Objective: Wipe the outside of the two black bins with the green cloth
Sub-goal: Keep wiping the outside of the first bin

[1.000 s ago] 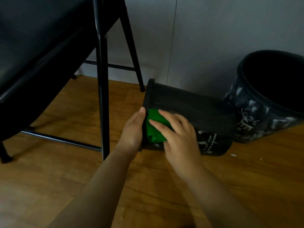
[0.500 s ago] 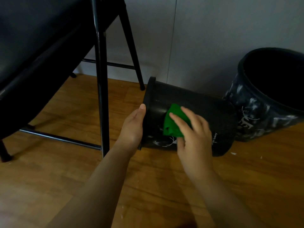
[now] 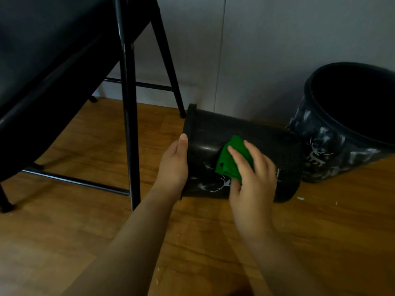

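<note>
The right hand [image 3: 252, 178] lies over the green cloth [image 3: 232, 162], fingers spread fairly straight on top and the thumb tucked under its lower edge, pressing it flat against the side of the smaller black bin [image 3: 241, 159]. The left hand [image 3: 174, 165] steadies that bin at its open rim, palm against the mouth end and thumb up along the edge; whether the other fingers hook inside the rim is hidden.

This bin lies on its side on the wooden floor [image 3: 203, 242], mouth toward the chair legs [image 3: 129, 116], base near the second bin. The cloth sits about midway along the upward-facing wall, so the job looks to be partway through the first bin: the part near the base, the underside against the floor and the bottom probably remain.

The larger black bin [image 3: 342, 146] stands tilted near the wall [image 3: 267, 50], just beside the first one's base, streaked with pale marks. No cloth is on it, so its wiping seems still to come.
</note>
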Available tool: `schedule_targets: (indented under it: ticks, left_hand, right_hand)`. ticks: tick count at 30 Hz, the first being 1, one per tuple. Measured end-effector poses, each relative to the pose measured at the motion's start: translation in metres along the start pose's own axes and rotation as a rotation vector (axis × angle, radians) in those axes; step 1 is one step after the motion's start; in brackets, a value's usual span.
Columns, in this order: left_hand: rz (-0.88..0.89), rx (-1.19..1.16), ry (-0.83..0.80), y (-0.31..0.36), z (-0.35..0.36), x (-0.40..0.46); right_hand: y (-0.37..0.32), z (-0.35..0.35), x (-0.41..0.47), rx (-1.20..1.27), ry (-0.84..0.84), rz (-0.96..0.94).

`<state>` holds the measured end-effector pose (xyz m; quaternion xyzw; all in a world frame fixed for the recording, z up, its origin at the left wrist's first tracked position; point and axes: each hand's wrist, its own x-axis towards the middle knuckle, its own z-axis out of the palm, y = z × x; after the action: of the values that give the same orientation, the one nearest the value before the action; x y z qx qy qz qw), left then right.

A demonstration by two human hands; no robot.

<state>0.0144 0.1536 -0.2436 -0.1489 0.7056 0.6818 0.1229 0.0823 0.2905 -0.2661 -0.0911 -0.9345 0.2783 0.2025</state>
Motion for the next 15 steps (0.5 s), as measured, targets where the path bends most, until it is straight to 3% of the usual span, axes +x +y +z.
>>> schedule_targets:
  ticks: [5,11,15]
  left_hand:
    - [-0.001,0.005,0.004,0.000,0.000,-0.001]
    - [-0.010,-0.007,0.001,0.002,0.001,-0.001]
    - [-0.014,0.008,0.005,0.001,0.002,-0.001]
  right_hand:
    - [-0.003,0.003,-0.002,-0.013,-0.151,-0.270]
    - [0.016,-0.005,0.002,0.046,0.014,0.089]
    - [0.010,-0.002,-0.001,0.002,-0.076,-0.109]
